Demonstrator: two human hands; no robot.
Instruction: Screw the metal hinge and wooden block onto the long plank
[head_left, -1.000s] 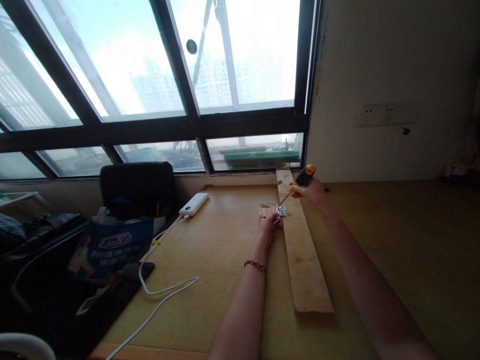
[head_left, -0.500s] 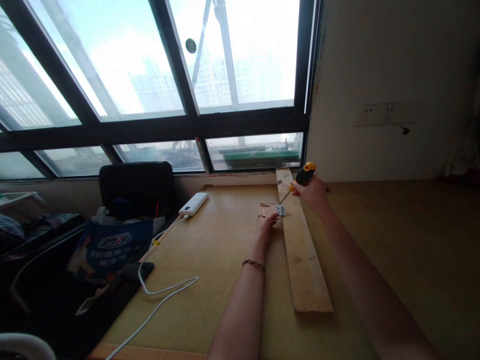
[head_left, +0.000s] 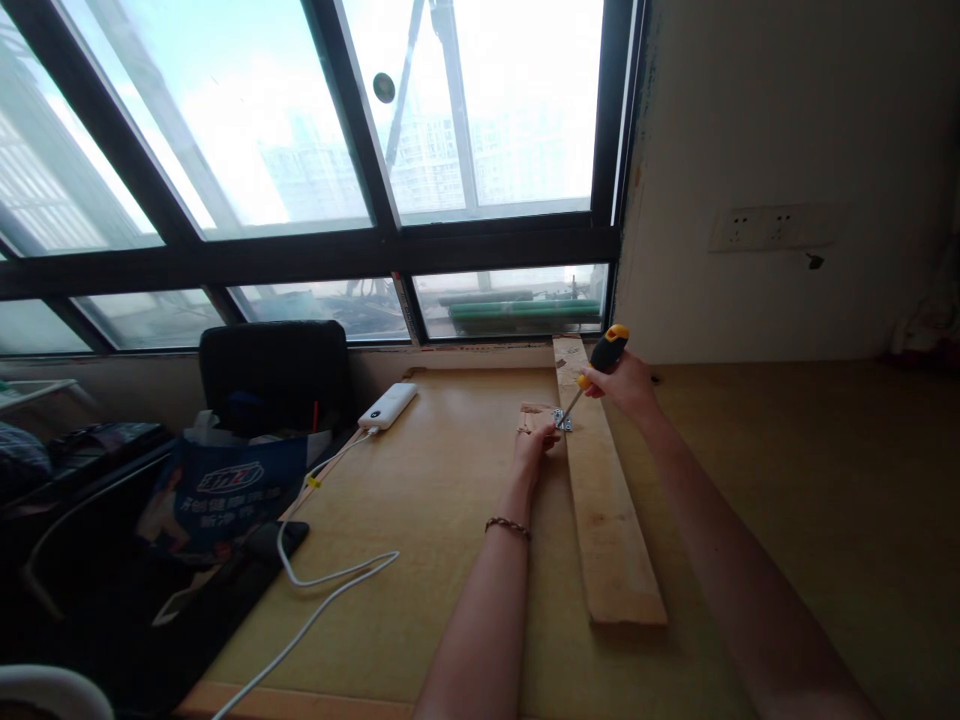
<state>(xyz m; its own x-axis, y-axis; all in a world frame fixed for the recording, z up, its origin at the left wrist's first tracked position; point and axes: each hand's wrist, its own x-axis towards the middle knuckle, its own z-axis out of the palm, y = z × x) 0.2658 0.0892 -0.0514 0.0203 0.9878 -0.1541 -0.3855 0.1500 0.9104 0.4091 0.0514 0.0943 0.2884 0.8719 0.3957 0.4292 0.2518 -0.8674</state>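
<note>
My right hand (head_left: 628, 385) is closed round the black and yellow handle of a screwdriver (head_left: 608, 348). Its shaft slants down to the left, and the tip meets a silver metal hinge (head_left: 566, 422). The hinge lies across the joint between a long wooden plank (head_left: 611, 520) and a small wooden block (head_left: 535, 411) at the plank's left side. Fingers of my left hand (head_left: 532, 446) grip the small block right beside the hinge, partly covering it. Any screw under the tip is too small to make out.
The wooden table (head_left: 450, 520) carries a white power bank (head_left: 388, 407) with a white cable (head_left: 322, 588) running to the front edge. A dark chair (head_left: 274, 375) and a blue bag (head_left: 225, 490) stand left of the table. The window (head_left: 495, 240) and wall are behind.
The screwdriver's tip has moved down slightly, from the hinge's upper edge onto its left part, and the shaft is a little steeper. My left hand has stayed in place.
</note>
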